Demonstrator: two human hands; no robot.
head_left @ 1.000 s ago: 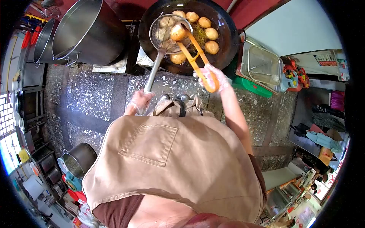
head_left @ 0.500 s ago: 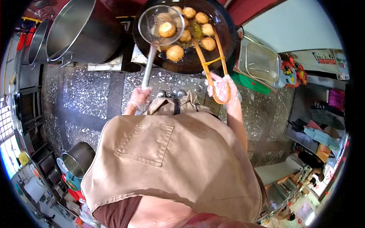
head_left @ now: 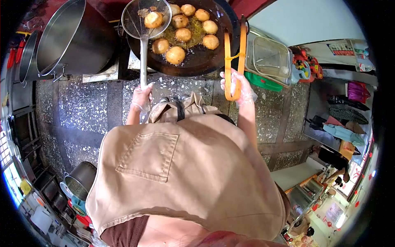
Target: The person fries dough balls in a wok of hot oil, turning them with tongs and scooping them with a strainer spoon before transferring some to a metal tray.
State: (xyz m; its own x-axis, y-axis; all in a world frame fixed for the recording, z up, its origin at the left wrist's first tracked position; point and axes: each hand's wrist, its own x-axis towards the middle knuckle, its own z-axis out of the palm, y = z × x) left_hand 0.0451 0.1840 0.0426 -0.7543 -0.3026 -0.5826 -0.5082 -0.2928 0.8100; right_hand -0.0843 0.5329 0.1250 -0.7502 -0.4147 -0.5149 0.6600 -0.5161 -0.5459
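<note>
Gloved in clear plastic, my left hand grips the metal handle of a mesh strainer. One browned ball lies in the strainer, over the left side of a large dark wok. Several golden balls sit in the oil in the wok. My right hand, also gloved, holds wooden tongs tied with a yellow band. The tongs' tips are apart with nothing between them, at the wok's right edge.
Two tall metal pots stand left of the wok. On the right are a wire-edged tray and a green basin. A smaller pot is at lower left. People are partly visible at far lower right.
The tongs have left the ball in the strainer and moved right to the wok's edge, spreading apart. The strainer with its ball has moved left and up from the oil.
</note>
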